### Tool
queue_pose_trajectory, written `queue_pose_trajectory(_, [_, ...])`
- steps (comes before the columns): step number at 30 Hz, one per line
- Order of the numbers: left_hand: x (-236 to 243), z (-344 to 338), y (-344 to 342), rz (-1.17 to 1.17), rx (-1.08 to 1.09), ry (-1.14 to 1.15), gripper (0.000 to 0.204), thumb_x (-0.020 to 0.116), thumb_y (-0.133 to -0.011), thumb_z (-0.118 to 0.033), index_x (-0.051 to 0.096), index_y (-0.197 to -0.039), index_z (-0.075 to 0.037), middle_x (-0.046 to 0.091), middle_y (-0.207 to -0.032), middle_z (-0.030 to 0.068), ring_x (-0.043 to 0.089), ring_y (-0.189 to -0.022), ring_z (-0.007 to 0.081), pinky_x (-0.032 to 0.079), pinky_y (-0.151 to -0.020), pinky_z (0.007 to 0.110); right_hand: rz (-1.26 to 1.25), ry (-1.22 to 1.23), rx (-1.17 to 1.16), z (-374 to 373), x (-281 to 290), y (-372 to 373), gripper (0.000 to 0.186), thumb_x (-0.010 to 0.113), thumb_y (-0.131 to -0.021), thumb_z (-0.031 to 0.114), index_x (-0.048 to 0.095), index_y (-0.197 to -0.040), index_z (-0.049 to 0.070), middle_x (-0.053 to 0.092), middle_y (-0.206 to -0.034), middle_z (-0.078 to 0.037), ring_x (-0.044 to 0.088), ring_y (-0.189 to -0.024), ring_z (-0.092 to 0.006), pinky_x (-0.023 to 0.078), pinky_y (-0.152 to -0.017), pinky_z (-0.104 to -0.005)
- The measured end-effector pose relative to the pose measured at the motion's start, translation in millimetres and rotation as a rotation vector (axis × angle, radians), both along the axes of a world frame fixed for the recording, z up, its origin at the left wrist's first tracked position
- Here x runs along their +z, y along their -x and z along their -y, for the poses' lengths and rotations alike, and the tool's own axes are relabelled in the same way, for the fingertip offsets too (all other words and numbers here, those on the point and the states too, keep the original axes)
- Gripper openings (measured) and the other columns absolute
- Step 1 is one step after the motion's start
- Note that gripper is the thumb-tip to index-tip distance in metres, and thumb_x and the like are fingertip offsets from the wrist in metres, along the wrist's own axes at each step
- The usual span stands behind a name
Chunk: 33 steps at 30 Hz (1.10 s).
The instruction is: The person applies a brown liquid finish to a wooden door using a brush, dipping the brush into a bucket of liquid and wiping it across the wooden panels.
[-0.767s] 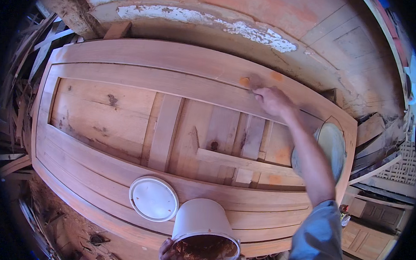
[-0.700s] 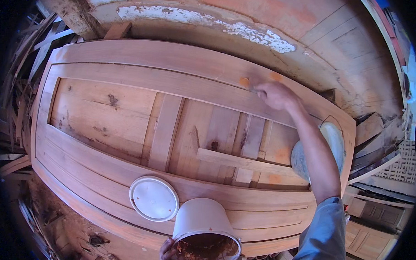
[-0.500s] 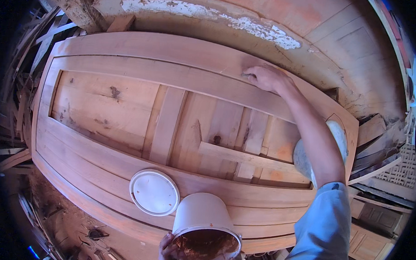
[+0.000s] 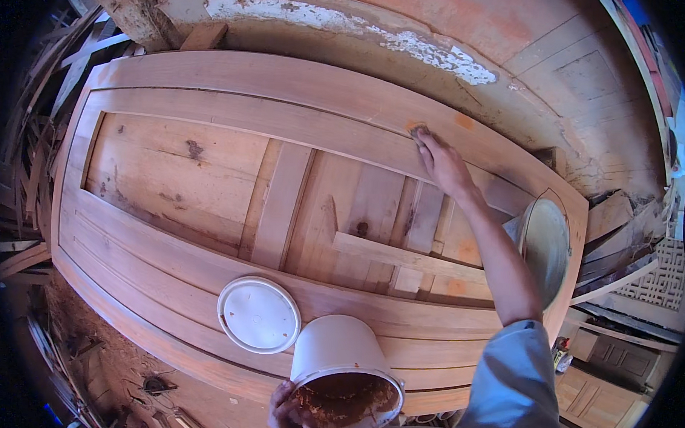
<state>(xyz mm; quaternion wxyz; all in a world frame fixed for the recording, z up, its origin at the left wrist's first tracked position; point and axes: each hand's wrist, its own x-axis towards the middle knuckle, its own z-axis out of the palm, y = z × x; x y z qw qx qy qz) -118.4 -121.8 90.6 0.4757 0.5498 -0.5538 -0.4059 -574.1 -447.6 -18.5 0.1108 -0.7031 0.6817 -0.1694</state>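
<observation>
My right hand (image 4: 444, 166) reaches over the far long rail of a wooden door frame (image 4: 211, 80). Its fingers are closed together, and a small dark piece I cannot make out shows at their tips, against the wood. Orange-brown smears (image 4: 464, 121) mark the rail around those fingertips. My left hand (image 4: 289, 416) is wrapped round the rim of a white plastic bucket (image 4: 338, 348), which lies tipped toward me on the near rails. Reddish-brown paste coats the inside of the bucket. Left of it lies its round white lid (image 4: 259, 315), touching or nearly touching the bucket.
A bowl-like pale container (image 4: 545, 247) stands at the frame's right end, partly behind my forearm. A loose wooden strip (image 4: 409, 258) lies across the recessed boards. Scrap wood (image 4: 39, 158) is heaped at the left. A wall with peeling paint (image 4: 349, 22) borders the far side.
My right hand has drawn slightly nearer to me and turned, its fingertips staying on the far rail. More orange smears show there. My forearm has shifted left, uncovering more of the pale container.
</observation>
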Motion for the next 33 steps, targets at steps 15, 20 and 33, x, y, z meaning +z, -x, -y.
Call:
queue_pose_trajectory(15, [-6, -12, 1, -0.073, 0.057, -0.016, 0.038, 0.057, -0.095, -0.021, 0.054, -0.117, 0.010, 0.055, -0.127, 0.0348, 0.054, -0.123, 0.0432, 0.045, -0.103, 0.052, -0.258, -0.493, 0.257, 71, 45, -5, 0.036, 0.053, -0.095, 0.025, 0.063, -0.129, 0.018, 0.067, -0.119, -0.014, 0.064, -0.111, -0.0324, 0.050, -0.098, -0.0422])
queue_pose_trajectory(20, [-9, 3, 2, 0.102, 0.060, 0.068, 0.045, 0.060, -0.089, -0.033, 0.056, -0.108, 0.008, 0.060, -0.117, 0.0343, 0.060, -0.114, 0.0423, 0.047, -0.100, 0.051, -0.503, -0.939, 0.246, 67, 76, 9, 0.035, 0.051, -0.097, 0.025, 0.062, -0.129, 0.016, 0.067, -0.119, -0.016, 0.064, -0.110, -0.0342, 0.049, -0.098, -0.0420])
queue_pose_trajectory(33, [9, 10, 1, 0.066, -0.059, 0.025, 0.041, 0.058, -0.093, -0.021, 0.054, -0.121, 0.008, 0.056, -0.128, 0.0329, 0.054, -0.123, 0.0432, 0.042, -0.106, 0.050, -0.159, -0.438, 0.087, 29, 76, -6, 0.034, 0.053, -0.097, 0.020, 0.062, -0.129, 0.012, 0.065, -0.124, -0.016, 0.062, -0.113, -0.0346, 0.049, -0.098, -0.0428])
